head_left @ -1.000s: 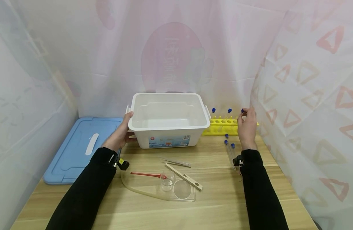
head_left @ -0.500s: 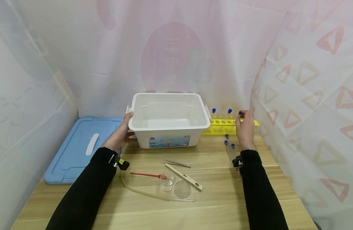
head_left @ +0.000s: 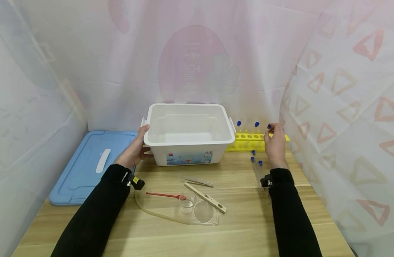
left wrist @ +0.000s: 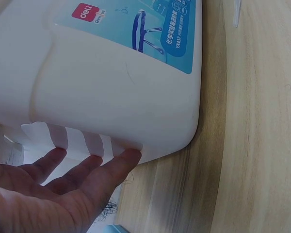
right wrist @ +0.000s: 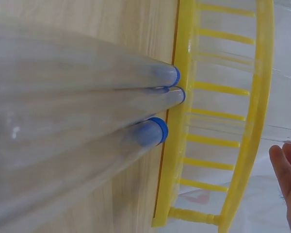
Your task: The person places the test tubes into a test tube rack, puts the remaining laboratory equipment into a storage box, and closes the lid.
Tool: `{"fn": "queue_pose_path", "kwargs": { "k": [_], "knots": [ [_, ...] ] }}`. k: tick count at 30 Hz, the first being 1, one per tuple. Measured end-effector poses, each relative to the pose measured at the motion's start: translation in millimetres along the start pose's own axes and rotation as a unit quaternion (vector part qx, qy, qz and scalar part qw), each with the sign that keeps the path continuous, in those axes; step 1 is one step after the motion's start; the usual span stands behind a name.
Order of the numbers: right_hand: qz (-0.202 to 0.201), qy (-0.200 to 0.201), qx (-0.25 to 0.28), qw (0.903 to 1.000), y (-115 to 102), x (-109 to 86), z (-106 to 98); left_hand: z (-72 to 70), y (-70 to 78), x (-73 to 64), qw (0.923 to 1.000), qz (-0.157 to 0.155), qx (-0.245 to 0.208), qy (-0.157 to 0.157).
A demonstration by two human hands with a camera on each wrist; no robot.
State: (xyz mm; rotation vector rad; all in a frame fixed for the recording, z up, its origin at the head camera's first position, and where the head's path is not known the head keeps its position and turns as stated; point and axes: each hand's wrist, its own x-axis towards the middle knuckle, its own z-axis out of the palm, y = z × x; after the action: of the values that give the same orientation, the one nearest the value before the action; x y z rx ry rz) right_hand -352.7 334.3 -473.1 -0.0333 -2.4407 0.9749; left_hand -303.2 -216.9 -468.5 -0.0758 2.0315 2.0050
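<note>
My left hand (head_left: pixel 134 148) is at the left side of a white plastic bin (head_left: pixel 187 151). Its thumb lies by the rim, and in the left wrist view the outstretched fingers (left wrist: pixel 106 174) touch the bin's side wall. At the back right my right hand (head_left: pixel 275 146) pinches a test tube near its blue cap (head_left: pixel 269 126), over the yellow test tube rack (head_left: pixel 245 146). In the right wrist view the clear tube runs through the rack (right wrist: pixel 184 145) up to my fingers (right wrist: pixel 283 167). Two more blue-capped tubes (head_left: pixel 256 125) stand in the rack.
Three test tubes (head_left: pixel 257 175) lie beside my right wrist. A blue lid (head_left: pixel 78 171) is at left. In front of the bin lie tweezers (head_left: pixel 198 182), a wooden test tube clamp (head_left: pixel 204 197), a red-ended dropper (head_left: pixel 164 195), a small clear cup (head_left: pixel 186 205) and tubing (head_left: pixel 158 215).
My right hand has lowered the tube slightly, and its blue cap sits a little lower and further left than a second ago. The left hand and bin have stayed in place.
</note>
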Motion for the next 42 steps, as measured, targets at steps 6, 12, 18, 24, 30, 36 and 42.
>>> {"fn": "queue_pose_path", "kwargs": {
  "k": [6, 12, 18, 24, 30, 36, 42],
  "knots": [
    [0.005, -0.003, 0.009, 0.9999, -8, -3.0, -10, 1.1, -0.1, 2.0, 1.0, -0.001, 0.0, 0.003],
    [0.025, -0.031, 0.019, 0.999, -10, -8.3, -16, 1.2, -0.1, 2.4, 1.0, 0.0, 0.0, 0.004],
    [0.036, -0.058, 0.016, 0.9975, -14, -12.9, -21, 1.0, 0.2, 2.1, 1.0, 0.003, -0.001, 0.003],
    [0.049, -0.076, 0.011, 0.9959, -18, -18.4, -27, 0.5, 0.8, 1.0, 1.0, 0.006, 0.002, 0.001],
    [0.04, -0.101, -0.006, 0.994, -20, -24.2, -33, 0.8, -0.2, 0.6, 1.0, 0.009, 0.005, 0.001],
    [0.02, -0.148, -0.04, 0.9881, -22, -31.4, -39, -0.5, -0.6, 0.8, 0.9999, 0.012, 0.004, -0.002],
    [-0.002, -0.185, -0.075, 0.98, -22, -36.9, -43, -0.6, -0.9, 2.0, 1.0, 0.007, 0.004, 0.001]
  ]
}}
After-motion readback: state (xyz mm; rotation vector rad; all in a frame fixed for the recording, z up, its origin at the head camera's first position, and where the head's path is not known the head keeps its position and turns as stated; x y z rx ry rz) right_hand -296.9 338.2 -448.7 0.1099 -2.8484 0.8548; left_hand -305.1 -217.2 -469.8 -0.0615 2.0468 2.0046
